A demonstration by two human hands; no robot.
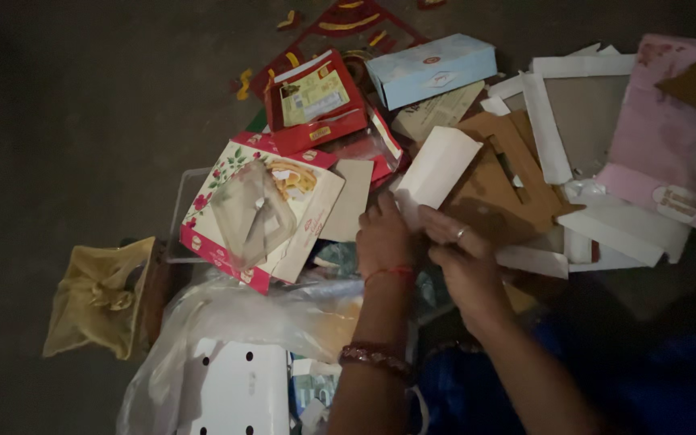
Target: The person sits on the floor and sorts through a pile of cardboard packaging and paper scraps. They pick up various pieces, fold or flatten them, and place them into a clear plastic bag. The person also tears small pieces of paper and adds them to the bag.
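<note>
Left hand and right hand, side by side, fingers clamped on white card

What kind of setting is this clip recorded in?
Probably a dim floor spot for sorting waste packaging: both hands hold a white card piece amid flattened cartons, brown cardboard and a plastic bag.

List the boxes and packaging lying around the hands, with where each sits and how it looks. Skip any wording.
Pale blue box: top centre, long, closed.
Red carton: left of it, opened, yellowish panel inside.
Floral box: centre left, white and pink with clear window.
White card piece: held by left hand and right hand.
Pink box: far right, flat.
</note>
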